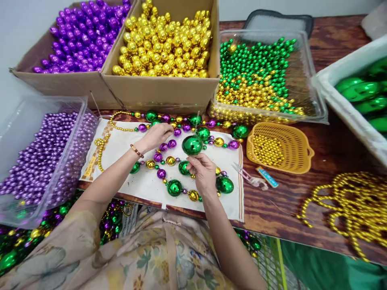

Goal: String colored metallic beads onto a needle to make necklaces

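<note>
Table (pixel 302 201): dark wood; we see the white cloth (pixel 121 149) at its near edge.
Cardboard boxes (pixel 163 90): beyond the cloth, holding glossy balls sorted by colour.
Bead strand (pixel 174 187): looped on the cloth, which we judge stops the beads rolling.
Left hand (pixel 155 136): at the cloth's far edge, grip closed on the strand.
Right hand (pixel 203 173): mid-cloth, grip pinching the large green bauble (pixel 192 145) from beneath.

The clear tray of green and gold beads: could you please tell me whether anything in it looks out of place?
Yes. One gold bead sits alone among the green beads at the far left corner of the clear tray, and stray green ones dot the gold beads along the near side.
</note>
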Demonstrator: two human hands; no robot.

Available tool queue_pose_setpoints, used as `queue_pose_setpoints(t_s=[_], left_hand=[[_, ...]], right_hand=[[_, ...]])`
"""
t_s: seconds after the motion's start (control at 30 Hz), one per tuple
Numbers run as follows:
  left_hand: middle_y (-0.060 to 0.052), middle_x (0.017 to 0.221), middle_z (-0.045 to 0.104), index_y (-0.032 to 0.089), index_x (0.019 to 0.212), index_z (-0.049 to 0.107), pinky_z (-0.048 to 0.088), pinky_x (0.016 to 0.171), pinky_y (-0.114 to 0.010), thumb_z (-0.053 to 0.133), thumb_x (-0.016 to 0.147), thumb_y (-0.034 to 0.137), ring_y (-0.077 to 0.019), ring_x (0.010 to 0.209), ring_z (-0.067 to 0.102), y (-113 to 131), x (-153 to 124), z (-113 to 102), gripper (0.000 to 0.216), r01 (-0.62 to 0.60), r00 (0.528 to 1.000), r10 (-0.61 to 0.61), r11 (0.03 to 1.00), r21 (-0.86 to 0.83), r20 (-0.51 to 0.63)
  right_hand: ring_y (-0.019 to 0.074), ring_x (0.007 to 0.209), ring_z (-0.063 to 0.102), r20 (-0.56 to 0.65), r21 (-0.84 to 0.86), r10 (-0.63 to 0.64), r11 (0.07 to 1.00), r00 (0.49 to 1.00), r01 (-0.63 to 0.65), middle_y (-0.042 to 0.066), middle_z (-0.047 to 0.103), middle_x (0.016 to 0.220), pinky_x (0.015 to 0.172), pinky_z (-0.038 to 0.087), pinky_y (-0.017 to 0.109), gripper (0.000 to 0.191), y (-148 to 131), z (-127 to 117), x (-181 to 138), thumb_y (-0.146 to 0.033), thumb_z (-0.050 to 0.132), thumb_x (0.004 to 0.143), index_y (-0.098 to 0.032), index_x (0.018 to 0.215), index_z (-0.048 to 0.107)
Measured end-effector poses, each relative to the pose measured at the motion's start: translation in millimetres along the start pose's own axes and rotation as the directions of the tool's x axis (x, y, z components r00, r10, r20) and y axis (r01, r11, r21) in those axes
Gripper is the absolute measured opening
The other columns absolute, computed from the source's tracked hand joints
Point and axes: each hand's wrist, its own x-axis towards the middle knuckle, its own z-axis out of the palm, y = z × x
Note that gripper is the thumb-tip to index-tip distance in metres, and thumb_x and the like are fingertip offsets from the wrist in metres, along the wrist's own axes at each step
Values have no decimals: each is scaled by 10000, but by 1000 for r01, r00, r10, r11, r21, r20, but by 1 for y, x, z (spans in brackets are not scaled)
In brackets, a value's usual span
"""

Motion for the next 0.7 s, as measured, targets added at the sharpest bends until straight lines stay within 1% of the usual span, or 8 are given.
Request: queue_pose_setpoints(t_s=[0.07, 0.13, 0.23, 0.3, 0.4, 0.5, 0.6, 0.7], left_hand=[[-85, 931, 719, 156, 936, 708, 467, 783, -305, 499, 949, 206, -190, 834, 639, 3, -4, 9, 216, -55, 998, 55, 998, -19, 10], [-87, 940, 713, 156, 965, 705, 471, 785, -301, 510, 947, 217, -191, 853, 641, 6, -2, 22, 205, -143, 989, 145, 987, -68, 18], [-74, 935, 684, 166, 1006, 703, 475, 765, -277, 507, 948, 223, -173, 847, 636, 15, 13, 46, 212, -275, 959, 282, 954, -117, 43], [-78, 987, 672, 175, 1037, 708, 473, 736, -258, 484, 952, 208, -163, 853, 637, 26, 27, 62, 242, -326, 937, 334, 941, -93, 100], [-113, 1168, 657, 179, 1129, 699, 458, 668, -262, 460, 935, 144, -176, 870, 644, 50, 49, 80, 309, -401, 888, 384, 916, 17, 252], [-159, 1260, 623, 151, 1207, 660, 434, 615, -289, 406, 938, 83, -194, 829, 642, 72, 63, 88, 376, -455, 852, 379, 878, 151, 361], [-181, 1185, 632, 113, 1161, 658, 423, 613, -298, 362, 964, 71, -187, 764, 640, 84, 71, 92, 358, -436, 860, 307, 857, 274, 407], [-172, 1157, 636, 113, 1161, 644, 418, 631, -290, 355, 984, 76, -180, 764, 654, 91, 76, 95, 340, -408, 869, 249, 849, 336, 427]], right_hand=[[98, 453, 502, 36, -20, -12, 1000, 999, 12, -36, 623, 520, 452, 371, 221, 169, 2, 3, -3, -353, 744, 715, -205, 714, 663], [96, 454, 496, 80, -37, -33, 999, 996, 36, -37, 617, 515, 465, 374, 223, 155, 3, 5, -7, -344, 727, 738, -204, 713, 665], [99, 468, 525, 122, -35, -77, 996, 990, 82, -42, 601, 530, 476, 376, 224, 132, 5, 6, -12, -322, 710, 766, -206, 718, 670], [102, 480, 552, 131, -28, -113, 993, 985, 117, -41, 599, 574, 472, 373, 227, 119, 8, 5, -15, -309, 705, 778, -210, 721, 674], [109, 501, 575, 137, -42, -161, 985, 977, 168, -27, 609, 658, 473, 389, 240, 125, 10, 2, -19, -306, 692, 800, -218, 714, 668], [120, 537, 590, 157, -69, -191, 977, 969, 204, -15, 611, 696, 498, 416, 251, 131, 11, -2, -21, -282, 668, 826, -221, 710, 666], [116, 544, 585, 174, -69, -221, 969, 959, 236, -17, 608, 687, 518, 420, 250, 129, 11, -6, -21, -233, 653, 835, -220, 708, 672], [119, 551, 582, 174, -58, -228, 969, 958, 241, -15, 615, 675, 524, 422, 248, 125, 11, -7, -19, -230, 653, 839, -215, 717, 675]])
